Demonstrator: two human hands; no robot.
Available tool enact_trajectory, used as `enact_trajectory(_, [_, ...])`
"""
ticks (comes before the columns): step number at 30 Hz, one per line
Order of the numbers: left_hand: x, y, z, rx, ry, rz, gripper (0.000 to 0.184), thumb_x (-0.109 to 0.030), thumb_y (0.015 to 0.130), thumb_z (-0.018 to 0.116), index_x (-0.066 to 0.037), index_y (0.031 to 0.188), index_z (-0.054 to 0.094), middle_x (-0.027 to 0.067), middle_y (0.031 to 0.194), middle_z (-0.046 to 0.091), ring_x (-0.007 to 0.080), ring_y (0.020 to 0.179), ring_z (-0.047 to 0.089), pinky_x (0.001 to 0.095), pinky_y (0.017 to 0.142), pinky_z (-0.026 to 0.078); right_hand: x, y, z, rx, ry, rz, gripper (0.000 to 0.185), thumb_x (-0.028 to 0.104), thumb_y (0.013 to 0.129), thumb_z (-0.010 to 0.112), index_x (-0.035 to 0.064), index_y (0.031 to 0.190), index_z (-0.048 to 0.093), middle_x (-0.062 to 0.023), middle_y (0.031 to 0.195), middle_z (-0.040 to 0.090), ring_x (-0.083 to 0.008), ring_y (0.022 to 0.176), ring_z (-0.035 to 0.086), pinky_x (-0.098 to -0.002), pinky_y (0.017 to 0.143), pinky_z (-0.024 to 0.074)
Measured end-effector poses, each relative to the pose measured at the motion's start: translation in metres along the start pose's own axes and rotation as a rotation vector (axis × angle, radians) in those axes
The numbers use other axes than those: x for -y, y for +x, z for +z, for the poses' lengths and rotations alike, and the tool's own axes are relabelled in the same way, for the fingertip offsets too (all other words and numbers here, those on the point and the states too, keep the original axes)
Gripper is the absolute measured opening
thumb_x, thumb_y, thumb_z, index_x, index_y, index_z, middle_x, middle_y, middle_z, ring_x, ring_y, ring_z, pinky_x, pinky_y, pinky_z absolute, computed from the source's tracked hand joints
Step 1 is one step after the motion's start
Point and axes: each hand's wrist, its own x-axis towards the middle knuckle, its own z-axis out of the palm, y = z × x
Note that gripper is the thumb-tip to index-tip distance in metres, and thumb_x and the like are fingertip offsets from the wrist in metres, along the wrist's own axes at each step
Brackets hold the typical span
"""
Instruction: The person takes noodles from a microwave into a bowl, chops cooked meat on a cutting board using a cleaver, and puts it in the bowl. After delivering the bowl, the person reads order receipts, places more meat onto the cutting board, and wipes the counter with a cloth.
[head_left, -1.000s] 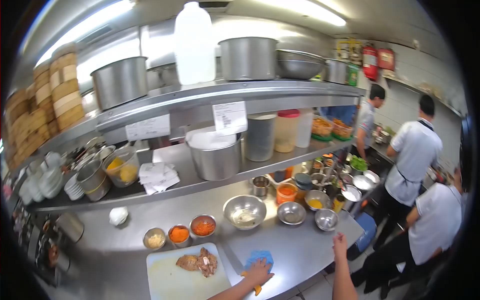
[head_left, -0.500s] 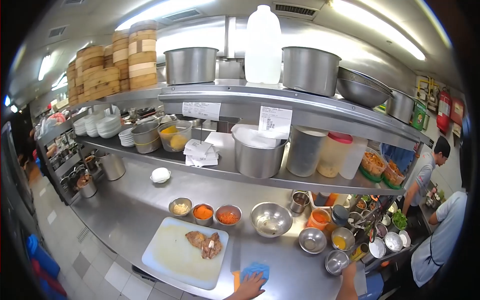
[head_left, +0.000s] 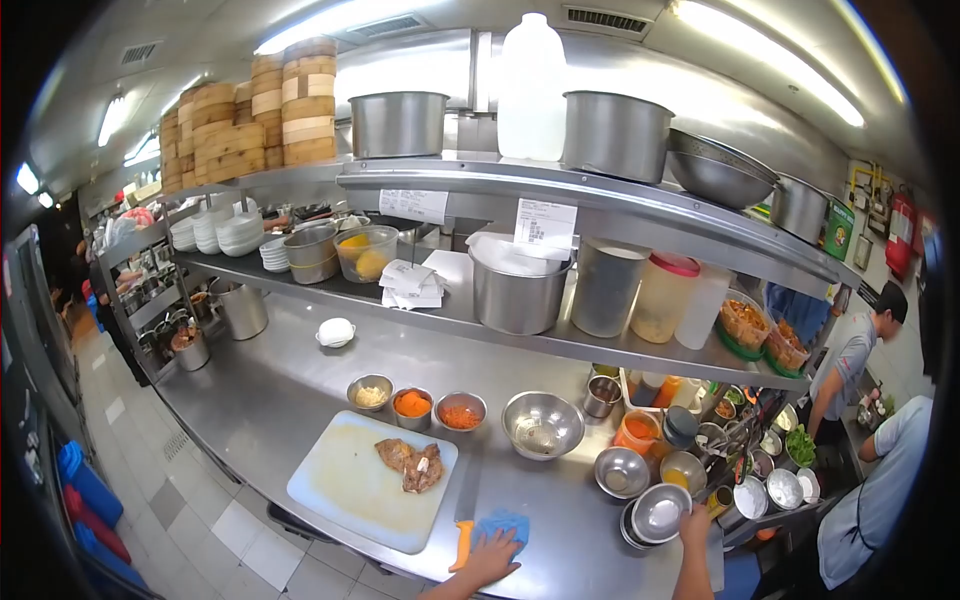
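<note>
My left hand (head_left: 489, 556) lies with its fingers spread on a crumpled blue cloth (head_left: 502, 527) on the steel counter. Beside it is an orange handle (head_left: 463, 546); what it belongs to is hard to make out. My right hand (head_left: 694, 528) grips the rim of a small metal bowl (head_left: 661, 512). Another bowl rim (head_left: 628, 530) shows under that one. Left of the cloth, a white cutting board (head_left: 340, 490) carries pieces of browned meat (head_left: 411, 464). A metal bowl (head_left: 622, 473) stands just behind the gripped bowl.
Behind the board stand small bowls of chopped garlic-like bits (head_left: 370, 392), orange powder (head_left: 412, 404) and red-orange flakes (head_left: 460, 411). A wider metal bowl (head_left: 543, 425) is to their right. A loaded shelf (head_left: 430, 318) overhangs the counter. Two people (head_left: 858, 345) stand at the right.
My right hand has moved the small metal bowl a little left and up, and a second rim now shows beneath it. My left hand remains on the cloth. The view has shifted slightly.
</note>
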Motion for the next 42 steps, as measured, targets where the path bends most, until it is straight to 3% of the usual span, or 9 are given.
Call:
enact_trajectory(4, [0.001,0.002,-0.005,0.007,0.009,0.017,0.062,-0.043,0.094,0.070,-0.015,0.147,0.052,0.0153,0.167,0.033,0.0429,0.154,0.029,0.0683,0.119,0.026,0.013,-0.011,-0.026,-0.282,0.131,-0.029,0.016,0.007,0.089,0.062,-0.0040,0.099,0.068,-0.0221,0.091,0.069,-0.0401,0.082,0.068,-0.0513,0.081,0.0533])
enact_trajectory(11, [-0.023,0.001,-0.028,0.007,-0.029,-0.090,0.056,-0.051,0.098,0.063,-0.014,0.140,0.062,0.0156,0.158,0.046,0.0437,0.151,0.033,0.0698,0.116,0.028,0.038,-0.101,-0.019,0.071,1.159,0.597,0.018,0.012,0.096,0.058,0.0041,0.112,0.060,-0.0070,0.080,0.063,-0.0190,0.056,0.063,-0.0315,0.040,0.0520])
enact_trajectory(13, [-0.036,0.006,-0.036,0.000,-0.099,-0.071,0.058,-0.052,0.100,0.061,-0.013,0.143,0.060,0.0169,0.157,0.048,0.0433,0.150,0.036,0.0661,0.118,0.029,0.048,-0.149,-0.010,0.281,1.269,0.705,0.013,0.013,0.093,0.065,0.0037,0.101,0.061,-0.0081,0.090,0.064,-0.0180,0.068,0.065,-0.0376,0.057,0.0582])
enact_trajectory(15, [-0.045,0.008,-0.032,-0.004,-0.172,-0.060,0.060,-0.052,0.101,0.059,-0.012,0.146,0.058,0.0182,0.155,0.050,0.0428,0.149,0.039,0.0625,0.120,0.030,-0.001,-0.210,0.050,0.357,0.420,-0.039,0.030,0.020,0.099,0.067,0.0029,0.123,0.064,-0.0055,0.087,0.066,-0.0160,0.071,0.060,-0.0319,0.066,0.0515])
enact_trajectory(17, [-0.050,0.003,-0.014,-0.098,-0.913,-0.090,0.059,-0.052,0.100,0.065,-0.011,0.142,0.061,0.0162,0.132,0.067,0.0350,0.121,0.064,0.0445,0.102,0.050,0.062,-0.236,0.030,0.471,1.013,0.732,0.036,0.021,0.095,0.069,-0.0002,0.123,0.064,-0.0102,0.090,0.067,-0.0196,0.071,0.061,-0.0341,0.066,0.0534])
enact_trajectory(23, [-0.047,-0.042,0.018,0.066,-0.996,-0.282,0.068,-0.048,0.101,0.067,-0.003,0.150,0.050,0.0155,0.132,0.067,0.0223,0.098,0.067,0.0361,0.089,0.055,0.074,-0.254,0.058,0.679,0.613,0.365,0.040,0.021,0.089,0.071,-0.0028,0.120,0.065,-0.0114,0.089,0.068,-0.0198,0.070,0.062,-0.0354,0.059,0.0523])
enact_trajectory(25, [-0.042,-0.053,0.006,0.251,-1.218,-0.394,0.066,-0.040,0.102,0.068,-0.002,0.151,0.044,0.0164,0.135,0.062,0.0244,0.122,0.064,0.0359,0.092,0.058,0.082,-0.252,0.059,0.680,0.595,0.352,0.043,0.022,0.089,0.071,-0.0026,0.123,0.063,-0.0103,0.088,0.068,-0.0221,0.068,0.062,-0.0385,0.058,0.0525])
enact_trajectory(30, [-0.009,-0.082,-0.017,0.263,-1.448,-0.498,0.045,-0.034,0.101,0.070,-0.004,0.131,0.057,0.0091,0.116,0.065,0.0167,0.105,0.067,0.0351,0.080,0.062,0.178,-0.237,-0.009,0.892,0.908,0.478,0.019,0.013,0.091,0.076,0.0042,0.085,0.060,-0.0052,0.083,0.061,-0.0164,0.069,0.066,-0.0322,0.055,0.0600])
enact_trajectory(42, [0.259,-0.277,-0.150,0.177,-1.480,-0.538,0.035,-0.016,0.094,0.074,-0.005,0.126,0.064,0.0060,0.113,0.072,0.0186,0.102,0.070,0.0359,0.086,0.060,0.436,-0.360,0.015,1.379,1.147,0.322,0.028,0.027,0.104,0.067,0.0055,0.123,0.068,-0.0036,0.098,0.070,-0.0140,0.091,0.070,-0.0293,0.081,0.0595])
